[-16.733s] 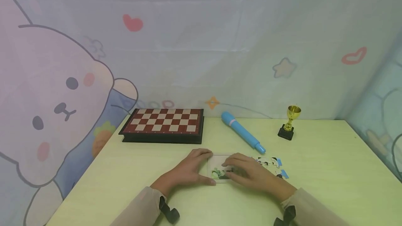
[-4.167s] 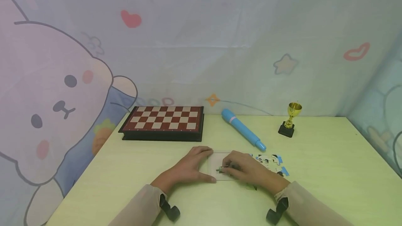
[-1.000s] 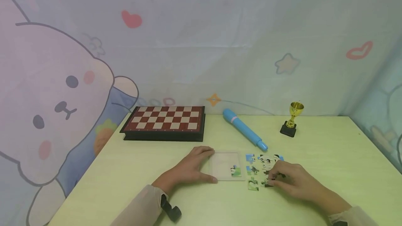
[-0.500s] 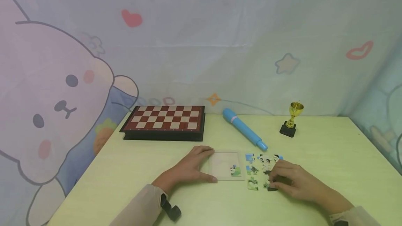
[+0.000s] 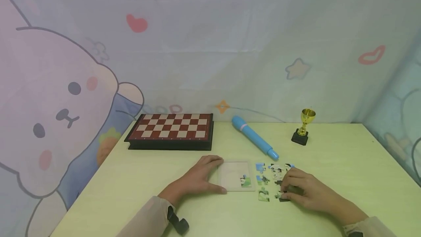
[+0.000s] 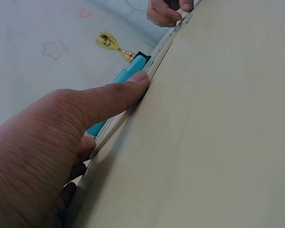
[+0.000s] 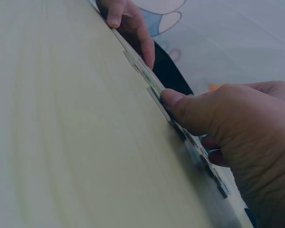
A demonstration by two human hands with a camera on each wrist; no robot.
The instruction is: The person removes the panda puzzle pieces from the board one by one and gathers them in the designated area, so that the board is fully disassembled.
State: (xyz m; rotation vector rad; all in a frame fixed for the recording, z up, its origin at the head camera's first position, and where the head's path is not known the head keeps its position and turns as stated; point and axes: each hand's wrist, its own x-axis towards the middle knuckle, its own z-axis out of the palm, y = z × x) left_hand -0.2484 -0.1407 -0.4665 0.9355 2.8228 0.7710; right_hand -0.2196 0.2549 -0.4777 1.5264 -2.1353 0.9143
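Note:
My left hand (image 5: 197,176) holds the left side of a shallow clear puzzle tray (image 5: 232,174), thumb at the near corner and fingers at the far one. One green-and-white puzzle piece (image 5: 245,182) lies in the tray's near right corner. My right hand (image 5: 310,189) pinches a dark-edged puzzle piece (image 5: 283,199) among the loose ones, partly covering it. In the right wrist view the thumb of that hand (image 7: 256,137) presses at the edge of a piece, other fingers bent behind. Between tray and hand lies a column of loose pieces (image 5: 263,194); more pieces (image 5: 276,168) show beyond the right hand.
A red-and-white chessboard box (image 5: 171,131) stands at the back left. A blue pen-shaped tube (image 5: 254,138) lies slantwise behind the tray. Farther right stands a small gold trophy cup (image 5: 302,129) on a black base. A printed cloth (image 5: 210,46) hangs behind the table.
Seconds ago my right hand worked over the tray; green pieces there gave way to one in its near right corner. Since then it moved right to the loose pieces. My left hand stayed put.

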